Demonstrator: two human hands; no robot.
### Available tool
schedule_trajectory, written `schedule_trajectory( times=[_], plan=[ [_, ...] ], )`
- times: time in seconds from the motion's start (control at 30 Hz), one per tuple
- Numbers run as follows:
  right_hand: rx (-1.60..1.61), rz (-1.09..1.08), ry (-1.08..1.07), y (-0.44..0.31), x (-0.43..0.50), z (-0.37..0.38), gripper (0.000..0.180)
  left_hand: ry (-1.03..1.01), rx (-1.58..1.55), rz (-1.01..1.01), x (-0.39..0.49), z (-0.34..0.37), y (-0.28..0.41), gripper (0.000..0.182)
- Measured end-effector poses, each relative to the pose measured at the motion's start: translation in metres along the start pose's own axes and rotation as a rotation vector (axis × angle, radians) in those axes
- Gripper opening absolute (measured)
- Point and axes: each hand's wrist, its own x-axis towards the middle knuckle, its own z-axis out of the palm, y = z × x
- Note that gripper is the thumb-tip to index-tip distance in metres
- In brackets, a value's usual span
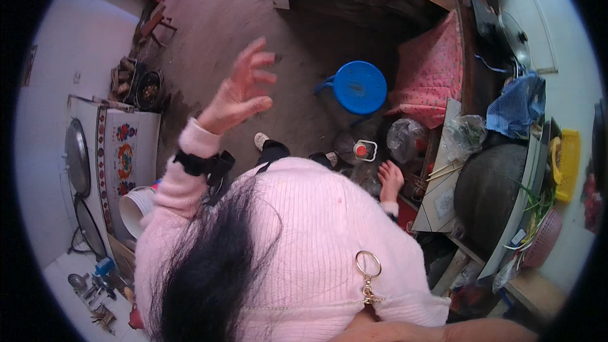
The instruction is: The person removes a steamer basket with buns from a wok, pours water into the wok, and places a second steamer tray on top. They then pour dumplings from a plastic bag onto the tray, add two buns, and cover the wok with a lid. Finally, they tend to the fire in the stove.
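My left hand (244, 85) is raised over the floor with its fingers spread and nothing in it. My right hand (392, 181) hangs low beside the counter, its fingers loosely bent and seemingly empty. Close to the right hand stands a clear plastic jug (349, 145) with a red cap (361, 151) and a white handle. A clear plastic bag (404, 137) lies just beyond those fingers. A pair of chopsticks (444, 171) rests on the tiled counter (434, 204), along with a clear bag of greens (465, 133). Beside them sits a large dark round lid (491, 194).
A blue plastic stool (360, 86) stands on the floor ahead, beside a pink patterned cloth (430, 71). To the right are a yellow basket (569, 166), green onions (534, 213) and a pink colander (545, 240). At left are a tiled stove (130, 147) and a white bucket (135, 211).
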Motion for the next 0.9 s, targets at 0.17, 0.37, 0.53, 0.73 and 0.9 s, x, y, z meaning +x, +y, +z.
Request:
schedule_trajectory(
  times=[0.17,0.37,0.53,0.73,0.9],
  plan=[
    [-0.29,-0.158,-0.328,-0.051,-0.019,0.206,0.026,-0.004,0.075,0.773,-0.047,-0.1,0.143,0.115],
    [-0.42,-0.225,-0.469,-0.056,-0.045,0.356,0.021,0.162,0.198,1.031,-0.111,-0.213,0.167,0.107],
    [-0.58,-0.355,-0.614,-0.033,-0.038,0.424,0.021,0.311,0.317,1.054,-0.12,-0.306,0.155,0.1],
    [-0.687,-0.248,-0.603,-0.021,0.004,0.51,0.02,0.427,0.434,1.029,-0.128,-0.426,0.187,0.092],
    [-0.576,0.04,-0.679,0.011,0.071,0.615,0.023,0.384,0.573,0.979,-0.127,-0.485,0.179,0.086]
  ],
)
